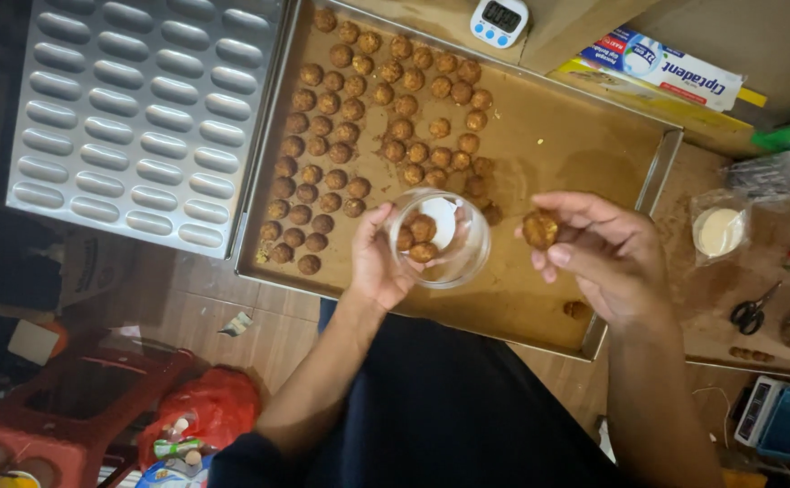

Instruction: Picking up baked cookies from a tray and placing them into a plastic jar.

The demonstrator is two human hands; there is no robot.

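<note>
Left hand (378, 262) cupped around a clear round jar (438, 239), mouth tilted up toward the camera, likely to ease loading; a few brown cookie balls already inside. Right hand (598, 248) pinching one cookie (540, 229) at the fingertips, just beside the jar, above the baking tray (584, 145). Roundish, no clear long axis.

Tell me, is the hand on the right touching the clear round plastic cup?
Apart. In the head view the right hand pinches a brown crumbly cookie ball, with bare tray visible between it and the clear round plastic cup.
</note>
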